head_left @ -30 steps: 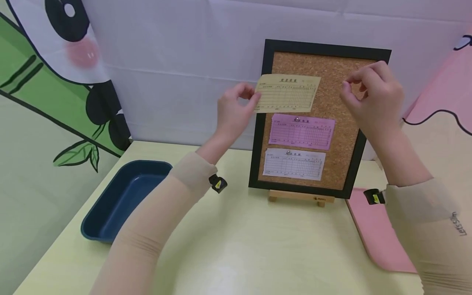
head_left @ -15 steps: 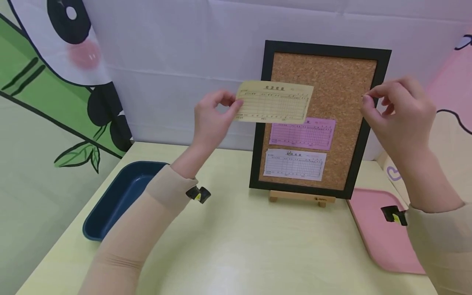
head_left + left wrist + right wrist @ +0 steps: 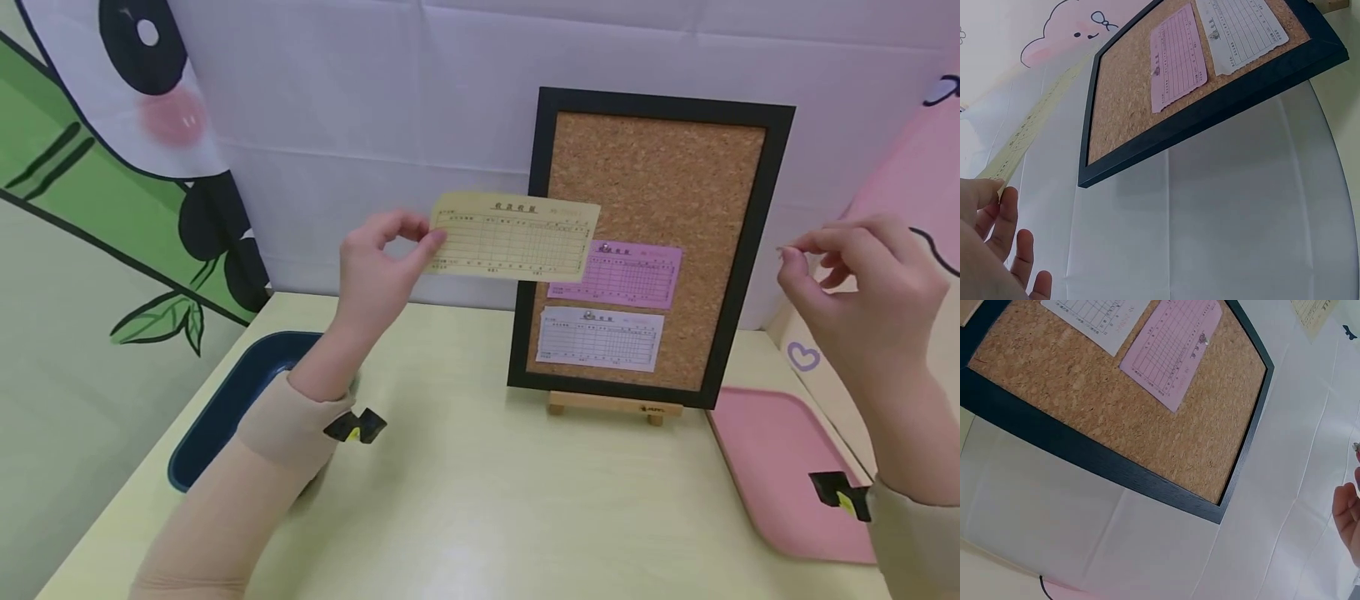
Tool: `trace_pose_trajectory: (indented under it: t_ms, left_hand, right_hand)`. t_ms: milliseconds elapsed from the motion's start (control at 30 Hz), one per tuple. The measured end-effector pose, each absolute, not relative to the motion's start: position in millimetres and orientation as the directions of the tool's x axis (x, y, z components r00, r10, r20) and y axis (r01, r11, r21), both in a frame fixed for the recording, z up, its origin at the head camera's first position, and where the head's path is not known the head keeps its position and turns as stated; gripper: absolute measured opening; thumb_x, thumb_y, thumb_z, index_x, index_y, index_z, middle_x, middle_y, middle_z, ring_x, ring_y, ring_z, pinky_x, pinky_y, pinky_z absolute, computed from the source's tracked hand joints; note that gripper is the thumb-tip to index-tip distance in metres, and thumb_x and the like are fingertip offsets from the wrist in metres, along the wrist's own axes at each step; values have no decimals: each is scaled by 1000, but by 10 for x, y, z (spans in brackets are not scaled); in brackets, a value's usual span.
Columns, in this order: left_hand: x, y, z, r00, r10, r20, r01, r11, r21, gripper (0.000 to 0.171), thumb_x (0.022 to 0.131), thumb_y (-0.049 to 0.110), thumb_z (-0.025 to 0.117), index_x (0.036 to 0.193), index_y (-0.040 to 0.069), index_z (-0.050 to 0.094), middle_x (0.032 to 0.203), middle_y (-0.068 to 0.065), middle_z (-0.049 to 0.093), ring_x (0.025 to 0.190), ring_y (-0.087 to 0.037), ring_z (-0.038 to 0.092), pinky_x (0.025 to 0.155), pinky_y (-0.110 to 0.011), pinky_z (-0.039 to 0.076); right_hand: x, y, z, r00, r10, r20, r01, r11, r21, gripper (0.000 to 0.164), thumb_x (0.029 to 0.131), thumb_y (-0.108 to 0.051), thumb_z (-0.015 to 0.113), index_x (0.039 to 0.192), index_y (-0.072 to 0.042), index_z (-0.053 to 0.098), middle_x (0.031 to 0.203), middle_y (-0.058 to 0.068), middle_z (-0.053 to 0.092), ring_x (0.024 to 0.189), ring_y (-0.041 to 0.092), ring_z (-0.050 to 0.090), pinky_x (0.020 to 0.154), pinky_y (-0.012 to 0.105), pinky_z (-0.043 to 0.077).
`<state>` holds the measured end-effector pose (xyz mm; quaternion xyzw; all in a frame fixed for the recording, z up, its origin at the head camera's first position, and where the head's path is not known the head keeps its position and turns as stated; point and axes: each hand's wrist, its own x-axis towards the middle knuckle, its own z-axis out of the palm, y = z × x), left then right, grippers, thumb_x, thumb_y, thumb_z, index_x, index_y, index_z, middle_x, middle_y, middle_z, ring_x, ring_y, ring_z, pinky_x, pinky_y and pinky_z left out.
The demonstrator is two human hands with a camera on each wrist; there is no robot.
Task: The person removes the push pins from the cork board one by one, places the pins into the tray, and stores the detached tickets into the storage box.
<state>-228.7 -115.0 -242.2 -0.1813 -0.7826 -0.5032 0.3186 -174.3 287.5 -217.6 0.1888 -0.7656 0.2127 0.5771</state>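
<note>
My left hand (image 3: pixel 382 271) pinches the left edge of a yellow receipt slip (image 3: pixel 513 237) between thumb and fingers, holding it up in the air. In the head view the slip overlaps the left side of a black-framed cork board (image 3: pixel 660 179). Pinned on that board are a pink receipt slip (image 3: pixel 637 275) and, below it, a white one (image 3: pixel 600 337), each with a small silvery pin near its top. Off to the board's right, my right hand (image 3: pixel 873 292) pinches a small silvery pushpin (image 3: pixel 1355 447) at its fingertips, pointing left.
The board leans on a small wooden stand (image 3: pixel 615 404) at the back of the pale table (image 3: pixel 465 500). At the left is a deep blue tray (image 3: pixel 217 433), partly hidden by my left arm. A pink tray (image 3: pixel 780 475) lies at the right. Behind hangs a printed cloth (image 3: pixel 337 108).
My left hand has drawn the yellow slip left and down from the board's upper part. My right hand has moved right and down, away from the board's front.
</note>
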Motion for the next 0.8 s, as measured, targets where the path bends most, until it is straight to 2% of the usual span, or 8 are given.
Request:
trace_pose_trajectory:
  t_ms: [100, 233, 333, 400, 467, 567, 633, 800]
  left_hand:
    - [-2228, -1250, -2453, -727, -46, 685, 603, 433, 670, 22, 85, 26, 71, 89, 5, 69, 86, -4, 64, 93, -10, 54, 93, -34, 37]
    - [-2135, -1385, -2492, -730, -55, 681, 590, 451, 669, 21, 85, 24, 71, 89, 4, 69, 86, -5, 64, 93, -10, 53, 94, -38, 36]
    - [-2076, -1484, -2523, -745, -63, 664, 566, 467, 679, 21, 85, 26, 71, 91, 5, 69, 88, -5, 63, 95, -10, 52, 95, -43, 34]
    - [-2049, -1545, -2545, -755, -68, 652, 549, 479, 685, 22, 85, 27, 71, 92, 5, 70, 89, -5, 64, 96, -10, 51, 94, -44, 33]
    - [-2023, -1611, -2571, -765, -73, 640, 523, 510, 683, 24, 85, 29, 70, 93, 7, 70, 90, -4, 64, 95, -8, 50, 88, -38, 38]
    - [-1993, -1737, -2615, -762, -82, 642, 498, 559, 663, 23, 85, 29, 70, 93, 7, 71, 89, 0, 64, 93, -6, 49, 81, -28, 38]
    - [-1971, -1835, -2640, -760, -93, 644, 478, 592, 649, 22, 85, 28, 71, 93, 7, 72, 86, 8, 63, 92, -3, 48, 77, -24, 37]
    - [-1925, -2079, -2692, -757, -120, 642, 446, 623, 643, 19, 84, 23, 73, 90, 5, 72, 81, 26, 57, 90, 0, 45, 77, -21, 32]
  right_hand:
    - [-1640, 2978, -2246, -312, -37, 949, -510, 850, -135, 31, 85, -17, 62, 83, 13, 67, 79, 26, 56, 79, -13, 36, 73, 2, 31]
    - [-1516, 3097, -2361, -395, 8, 919, -478, 852, -213, 29, 85, -17, 63, 86, 13, 66, 83, -10, 56, 81, -16, 38, 72, 3, 31]
    - [-1467, 3158, -2457, -426, 52, 903, -463, 845, -267, 26, 84, -14, 64, 85, 12, 66, 94, -31, 45, 79, -18, 40, 71, 3, 32]
    - [-1442, 3202, -2526, -435, 63, 898, -452, 847, -278, 26, 84, -14, 63, 84, 12, 66, 94, -31, 45, 80, -18, 39, 71, 4, 31]
    - [-1426, 3246, -2601, -436, 64, 898, -447, 850, -278, 26, 84, -14, 63, 84, 12, 66, 95, -31, 44, 80, -18, 39, 72, 4, 30]
    - [-1408, 3314, -2714, -439, 59, 897, -446, 852, -274, 26, 84, -14, 64, 83, 11, 67, 96, -30, 44, 80, -18, 39, 72, 3, 31]
    - [-1404, 3355, -2780, -448, 53, 892, -444, 853, -273, 24, 84, -13, 65, 83, 11, 67, 97, -30, 44, 81, -18, 39, 73, 3, 31]
    - [-1412, 3462, -2909, -471, 33, 882, -441, 857, -268, 21, 84, -10, 66, 83, 10, 67, 95, -25, 46, 82, -17, 39, 74, 2, 31]
